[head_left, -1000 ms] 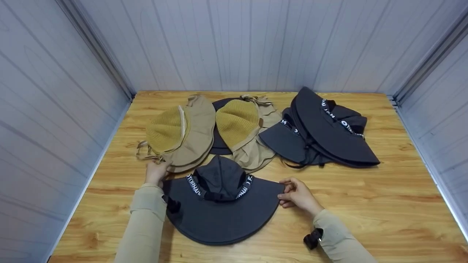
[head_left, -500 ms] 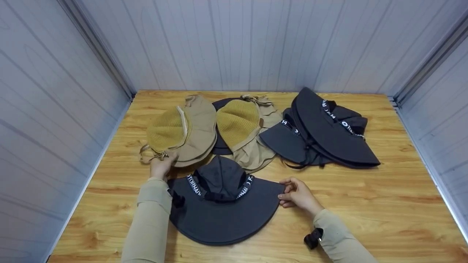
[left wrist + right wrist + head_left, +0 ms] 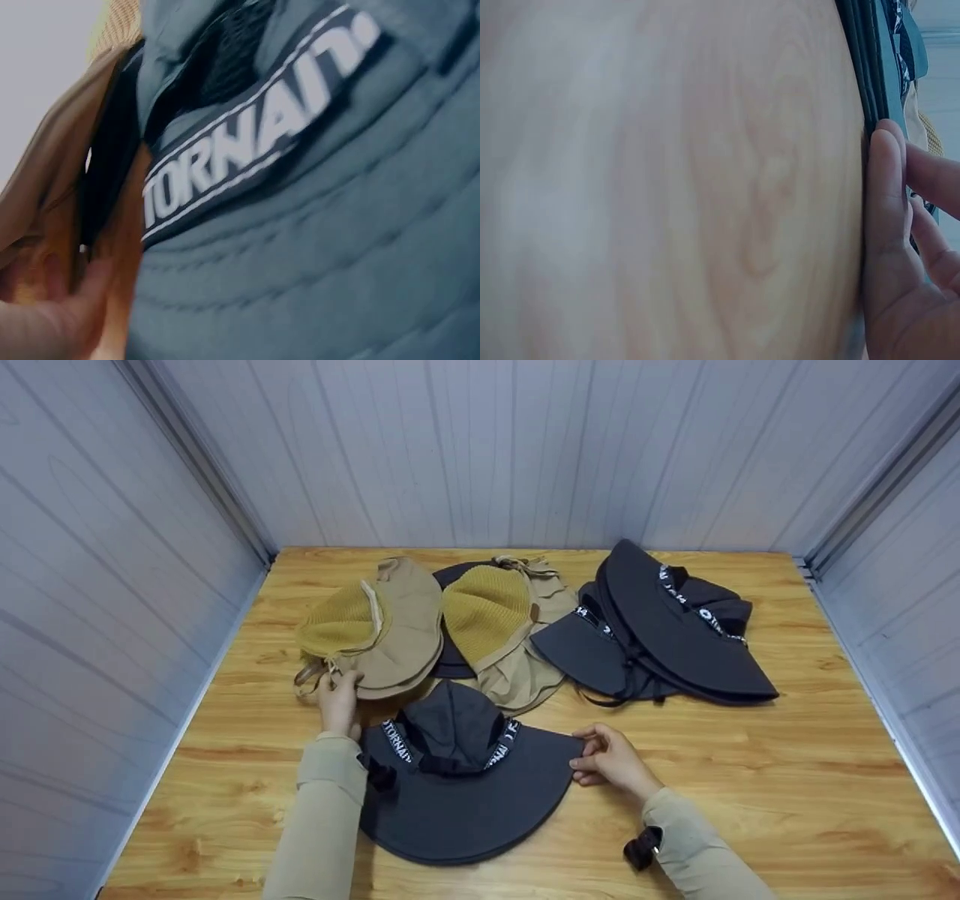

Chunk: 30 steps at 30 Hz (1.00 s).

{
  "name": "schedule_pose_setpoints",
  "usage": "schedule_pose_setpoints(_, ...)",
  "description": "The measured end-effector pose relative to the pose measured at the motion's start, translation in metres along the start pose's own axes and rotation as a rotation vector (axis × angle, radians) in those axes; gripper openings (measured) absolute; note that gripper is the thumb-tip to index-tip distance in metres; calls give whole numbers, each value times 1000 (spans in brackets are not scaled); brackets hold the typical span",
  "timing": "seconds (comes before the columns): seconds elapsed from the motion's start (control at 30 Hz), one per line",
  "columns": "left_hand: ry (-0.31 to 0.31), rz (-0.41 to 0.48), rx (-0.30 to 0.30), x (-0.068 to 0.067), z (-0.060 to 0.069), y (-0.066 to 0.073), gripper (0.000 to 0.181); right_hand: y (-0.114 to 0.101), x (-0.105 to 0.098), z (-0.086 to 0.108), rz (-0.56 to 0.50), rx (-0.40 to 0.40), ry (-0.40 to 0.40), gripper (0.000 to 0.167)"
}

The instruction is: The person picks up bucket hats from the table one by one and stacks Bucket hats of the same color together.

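Handling the left yellow hat (image 3: 397, 637) by its brim seemed to be the step in hand. That hat lay at the left of the group on the table (image 3: 802, 787), its wide tan brim toward the right and its loose ties close by the fingers. The left hand (image 3: 339, 706) was at the brim's near edge and appeared to pinch it, though the left wrist view was too blurred to make the grip certain.

Nearer the person, the front dark hat (image 3: 457, 802) lay with its crown away and its broad brim toward the body, the left end hidden behind the left sleeve (image 3: 322, 802). Its edge looked layered; whether more than one hat lay there could not be told. Behind it, the middle yellow hat (image 3: 491, 619) rested over a partly hidden dark hat (image 3: 452, 656).

The right hand (image 3: 611, 761) pinched the front dark hat's right brim tip between thumb and fingers. Farther right, the upper dark hat (image 3: 675, 637) leaned over the lower dark hat (image 3: 574, 652).

The next move probably called for a sure hold on the tan brim, clear of the ties, with the right hand steadying the front dark hat against the sleeve's drag.
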<state>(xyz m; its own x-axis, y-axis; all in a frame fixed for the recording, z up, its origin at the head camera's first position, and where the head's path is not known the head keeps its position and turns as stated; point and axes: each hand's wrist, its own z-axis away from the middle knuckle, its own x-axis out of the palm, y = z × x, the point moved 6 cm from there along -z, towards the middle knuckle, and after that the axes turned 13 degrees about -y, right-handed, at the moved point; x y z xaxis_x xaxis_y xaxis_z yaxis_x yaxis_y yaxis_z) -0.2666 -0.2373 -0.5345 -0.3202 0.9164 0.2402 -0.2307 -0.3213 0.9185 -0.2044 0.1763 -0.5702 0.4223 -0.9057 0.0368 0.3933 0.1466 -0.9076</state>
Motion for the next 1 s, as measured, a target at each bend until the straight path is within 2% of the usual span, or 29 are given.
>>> schedule_pose_setpoints(0.07, -27, 173, 49, 5, -2, -2, 54, 0, 0, 0, -1, 1, -3, 55)
schedule_pose_setpoints(0.1, -44, 238, 54, 7, -2, -3, 65, 0, 0, 0, -1, 1, -5, 55)
schedule_pose_setpoints(0.17, -98, 379, 66, 13, -1, -5, 74, 0, 0, 0, 0, -2, -8, 55)
schedule_pose_setpoints(0.27, -155, 512, 64, 21, 1, -7, 61, 0, 0, 0, 2, -7, -5, 54)
schedule_pose_setpoints(0.33, -174, 554, 67, 25, 2, -8, 56, 1, -1, -1, 6, -9, -4, 54)
schedule_pose_setpoints(0.43, -150, 601, 84, 30, 4, -9, 54, 2, -1, -1, 7, -7, 7, 54)
schedule_pose_setpoints(0.6, -80, 665, 130, 34, 4, -11, 80, 1, 0, -2, 0, 1, 23, 54)
schedule_pose_setpoints(0.7, -48, 677, 160, 33, 4, -10, 85, 1, 0, -2, -8, 5, 24, 55)
schedule_pose_setpoints(0.83, -17, 671, 195, 31, 4, -9, 82, 0, 0, -1, -7, 9, 19, 55)
schedule_pose_setpoints(1.0, -2, 684, 240, 31, 6, -5, 83, -1, 0, 0, -2, -1, 5, 56)
